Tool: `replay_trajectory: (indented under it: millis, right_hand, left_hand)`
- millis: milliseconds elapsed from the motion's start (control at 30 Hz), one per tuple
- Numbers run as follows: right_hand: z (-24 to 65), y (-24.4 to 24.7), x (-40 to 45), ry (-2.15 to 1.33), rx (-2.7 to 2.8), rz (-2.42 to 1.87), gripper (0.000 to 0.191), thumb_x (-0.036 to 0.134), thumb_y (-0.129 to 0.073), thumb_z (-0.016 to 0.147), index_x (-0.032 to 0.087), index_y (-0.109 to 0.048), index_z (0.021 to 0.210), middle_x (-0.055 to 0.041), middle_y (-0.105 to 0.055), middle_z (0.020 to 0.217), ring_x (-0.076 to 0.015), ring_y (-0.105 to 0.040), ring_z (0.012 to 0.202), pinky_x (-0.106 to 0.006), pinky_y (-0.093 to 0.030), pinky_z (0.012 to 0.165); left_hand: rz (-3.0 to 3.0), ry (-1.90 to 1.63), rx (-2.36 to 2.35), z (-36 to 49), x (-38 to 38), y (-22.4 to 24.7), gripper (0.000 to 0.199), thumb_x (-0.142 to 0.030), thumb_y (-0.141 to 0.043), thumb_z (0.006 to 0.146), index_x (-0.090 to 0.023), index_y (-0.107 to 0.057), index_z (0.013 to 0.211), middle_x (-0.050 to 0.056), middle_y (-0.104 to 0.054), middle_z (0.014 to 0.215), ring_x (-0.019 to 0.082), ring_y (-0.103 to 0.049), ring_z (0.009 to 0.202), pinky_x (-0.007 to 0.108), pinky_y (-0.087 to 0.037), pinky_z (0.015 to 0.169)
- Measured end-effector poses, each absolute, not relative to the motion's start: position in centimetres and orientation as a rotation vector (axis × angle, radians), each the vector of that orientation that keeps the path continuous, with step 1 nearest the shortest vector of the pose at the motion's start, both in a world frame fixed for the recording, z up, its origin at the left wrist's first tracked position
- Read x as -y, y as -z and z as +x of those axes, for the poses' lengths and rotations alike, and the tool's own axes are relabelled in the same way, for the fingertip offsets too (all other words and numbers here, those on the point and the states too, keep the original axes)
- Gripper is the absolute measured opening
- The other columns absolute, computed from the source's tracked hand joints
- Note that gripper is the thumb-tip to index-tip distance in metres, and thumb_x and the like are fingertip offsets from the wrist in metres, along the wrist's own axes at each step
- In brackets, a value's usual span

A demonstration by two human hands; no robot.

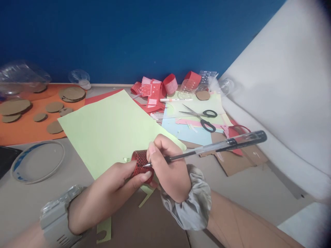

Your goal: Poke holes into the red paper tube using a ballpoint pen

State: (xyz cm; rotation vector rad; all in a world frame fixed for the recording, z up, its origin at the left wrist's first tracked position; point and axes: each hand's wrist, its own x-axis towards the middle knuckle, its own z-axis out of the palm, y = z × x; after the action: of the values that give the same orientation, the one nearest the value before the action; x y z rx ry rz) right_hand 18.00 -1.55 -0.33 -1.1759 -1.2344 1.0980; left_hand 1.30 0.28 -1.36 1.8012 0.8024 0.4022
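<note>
My left hand (116, 186) is closed round a small red roll (142, 162) covered with a dark pattern, its fingers and thumb on the near side. In my right hand (170, 168) is a clear gel pen (219, 146) with a black cap on its back end. The pen's metal tip touches or nearly touches the roll's patterned side; I cannot tell which. A large light green paper sheet (108, 127) lies just behind both hands. Below them are cut green paper scraps (104, 230) on a brown board (144, 224).
Black-handled scissors (200, 117) lie open on coloured papers at the back right, near red paper pieces (155, 91) and a white marker (176, 100). Cardboard discs (54, 107) rest on orange paper (15, 131) at left, with a clear ring (38, 179) nearer. A blue wall (155, 38) stands behind.
</note>
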Motion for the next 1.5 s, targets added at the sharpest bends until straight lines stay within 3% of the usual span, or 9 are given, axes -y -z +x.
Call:
replay_trajectory:
  millis: [333,600,967,1500]
  right_hand:
    - [17.89,0.05,1.56,-1.131,1.187,-1.201,0.032,0.028,-0.054,0.094,0.025,-0.04,0.065,0.008,-0.038,0.054,-0.0103,-0.036,0.047,-0.023,-0.033,0.044]
    - [18.11,0.22,1.55,-1.054,1.221,-1.22,0.034,0.027,-0.053,0.096,0.024,-0.041,0.065,0.0074,-0.039,0.056,-0.0105,-0.037,0.05,-0.023,-0.035,0.048]
    - [18.0,0.36,1.7,-1.119,1.219,-1.218,0.034,0.029,-0.052,0.098,0.024,-0.039,0.067,0.0073,-0.037,0.058,-0.0106,-0.036,0.05,-0.024,-0.034,0.048]
    - [18.09,0.48,1.67,-1.113,1.199,-1.242,0.034,0.032,-0.052,0.098,0.023,-0.043,0.066,0.0065,-0.04,0.057,-0.0105,-0.036,0.05,-0.023,-0.032,0.046]
  left_hand:
    - [1.743,-0.394,-0.788,1.29,-0.02,1.36,0.026,-0.024,-0.05,0.106,-0.023,-0.072,0.091,-0.008,-0.079,0.087,0.01,-0.071,0.077,0.013,-0.05,0.073]
    - [1.747,-0.369,-0.814,1.4,-0.22,0.91,0.029,-0.027,-0.049,0.105,-0.022,-0.074,0.092,-0.003,-0.081,0.089,0.016,-0.072,0.078,0.019,-0.053,0.075]
    - [1.753,-0.381,-0.807,1.55,-0.25,0.75,0.028,-0.026,-0.049,0.104,-0.022,-0.072,0.088,-0.004,-0.079,0.085,0.014,-0.071,0.074,0.017,-0.052,0.072]
    - [1.755,-0.357,-0.856,1.48,0.08,0.77,0.033,-0.028,-0.046,0.108,-0.023,-0.072,0.089,-0.003,-0.076,0.09,0.015,-0.069,0.082,0.017,-0.052,0.083]
